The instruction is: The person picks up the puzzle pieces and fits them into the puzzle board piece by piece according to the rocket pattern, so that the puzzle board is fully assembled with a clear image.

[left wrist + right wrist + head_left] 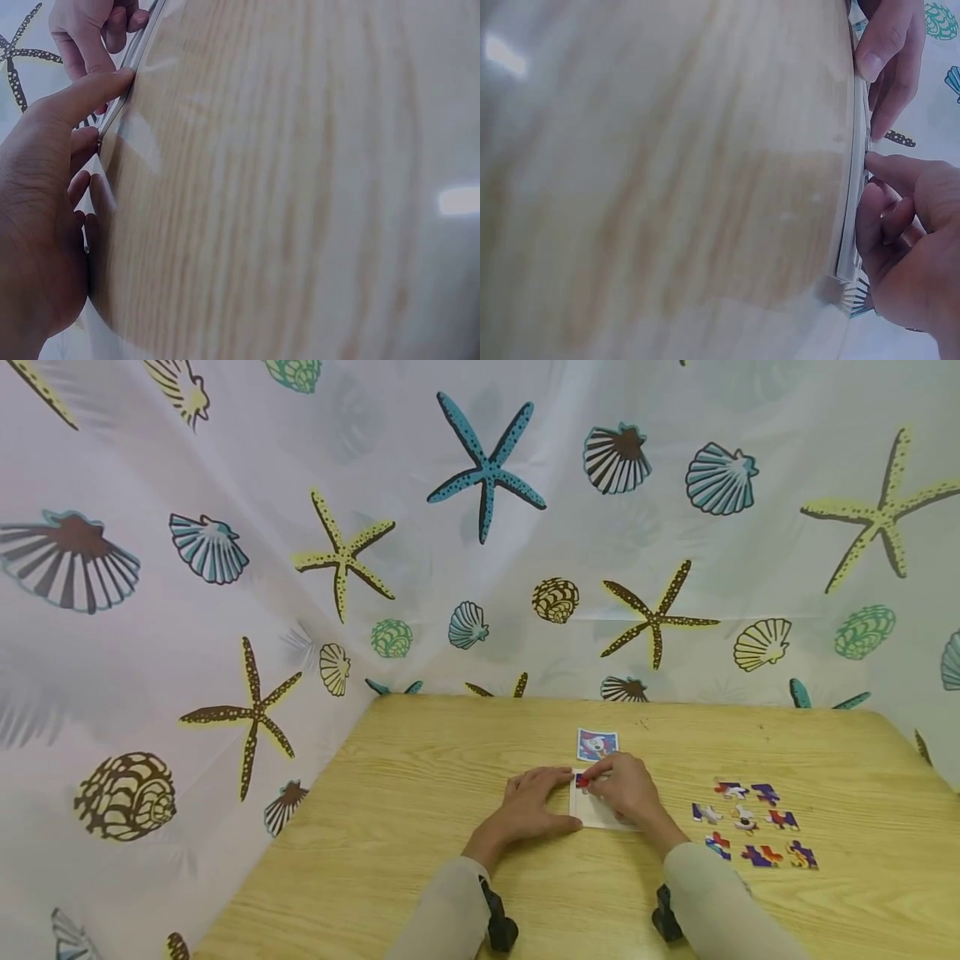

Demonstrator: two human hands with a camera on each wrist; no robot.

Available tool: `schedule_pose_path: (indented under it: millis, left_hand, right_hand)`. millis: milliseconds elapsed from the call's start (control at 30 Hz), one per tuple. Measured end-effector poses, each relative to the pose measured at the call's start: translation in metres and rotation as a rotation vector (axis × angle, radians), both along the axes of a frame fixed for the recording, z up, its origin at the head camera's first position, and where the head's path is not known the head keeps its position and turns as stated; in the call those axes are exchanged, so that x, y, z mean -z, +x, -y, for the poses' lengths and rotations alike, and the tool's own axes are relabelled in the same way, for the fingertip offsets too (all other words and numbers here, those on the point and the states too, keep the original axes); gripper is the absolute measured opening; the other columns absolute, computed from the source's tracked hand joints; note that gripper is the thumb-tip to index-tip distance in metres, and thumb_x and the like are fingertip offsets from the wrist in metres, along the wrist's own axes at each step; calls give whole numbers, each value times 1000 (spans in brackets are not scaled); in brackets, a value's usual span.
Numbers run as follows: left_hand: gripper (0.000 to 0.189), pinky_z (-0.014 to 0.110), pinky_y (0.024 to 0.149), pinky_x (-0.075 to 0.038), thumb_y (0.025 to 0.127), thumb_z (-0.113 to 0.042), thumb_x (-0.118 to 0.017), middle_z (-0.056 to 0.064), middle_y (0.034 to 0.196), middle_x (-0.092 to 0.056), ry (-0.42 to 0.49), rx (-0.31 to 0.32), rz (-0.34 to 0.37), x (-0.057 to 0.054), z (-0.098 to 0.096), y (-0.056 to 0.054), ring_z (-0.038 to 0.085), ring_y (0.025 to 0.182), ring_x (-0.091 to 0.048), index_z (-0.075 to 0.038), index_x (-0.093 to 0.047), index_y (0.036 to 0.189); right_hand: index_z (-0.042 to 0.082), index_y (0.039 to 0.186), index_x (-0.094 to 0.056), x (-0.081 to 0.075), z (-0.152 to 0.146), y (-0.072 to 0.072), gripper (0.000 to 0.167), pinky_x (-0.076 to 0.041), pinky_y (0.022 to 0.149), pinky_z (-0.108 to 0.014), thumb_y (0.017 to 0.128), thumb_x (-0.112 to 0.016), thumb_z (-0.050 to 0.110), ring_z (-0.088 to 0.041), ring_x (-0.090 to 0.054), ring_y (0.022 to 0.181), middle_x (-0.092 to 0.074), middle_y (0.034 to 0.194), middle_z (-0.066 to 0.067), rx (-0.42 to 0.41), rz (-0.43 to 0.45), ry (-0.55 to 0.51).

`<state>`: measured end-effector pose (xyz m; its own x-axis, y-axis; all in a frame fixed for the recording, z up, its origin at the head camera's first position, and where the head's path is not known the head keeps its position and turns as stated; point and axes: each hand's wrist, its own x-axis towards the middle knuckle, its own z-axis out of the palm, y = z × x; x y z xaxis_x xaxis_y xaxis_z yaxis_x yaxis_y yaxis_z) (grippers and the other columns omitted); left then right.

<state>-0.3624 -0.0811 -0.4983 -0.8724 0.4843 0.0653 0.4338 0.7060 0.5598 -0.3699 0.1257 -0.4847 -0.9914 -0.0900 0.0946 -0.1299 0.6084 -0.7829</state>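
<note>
Puzzle piece in red and purple [582,781] sits at the far left corner of a shallow, white, square tray [598,814], under the fingertips of the right hand [626,787]. If it is turned slightly wrong, it could ride up on the tray's rim rather than lie flat; a sideways push could slide it out of the corner. Should the bracing slacken, the tray itself might skid on the smooth wood-grain table [420,777].

The right hand reaches in from the right, thumb and forefinger apparently closed on the piece, the other fingers curled beneath. The left hand [528,806] holds nothing; its fingers and thumb spread apart, tips resting along the tray's left side. Both wrists lie low, forearms angled inward. Loose, multicoloured puzzle pieces [744,820] lie well to the right.
</note>
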Motion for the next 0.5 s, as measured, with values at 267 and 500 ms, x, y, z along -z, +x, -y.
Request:
schedule_pose_path:
  millis: [267, 500]
  left_hand:
    - [79, 47, 118, -21, 88, -53, -77, -7, 161, -45, -19, -5, 3, -1, -1, 0, 22, 152, -30, -25, -48, 157]
    - [78, 49, 116, -22, 90, -54, -74, -6, 163, -42, -53, 24, -15, -3, 0, -1, 24, 153, -28, -27, -47, 158]
  right_hand:
    - [9, 96, -84, 0, -1, 1, 9, -38, 37, -24, 93, -76, 6, -10, -41, 37, -67, 131, -18, 11, -9, 9]
    - [10, 102, -84, -2, -4, -1, 14, -40, 36, -25, 97, -71, 8, -10, -40, 35, -65, 136, -22, 0, 21, -4]
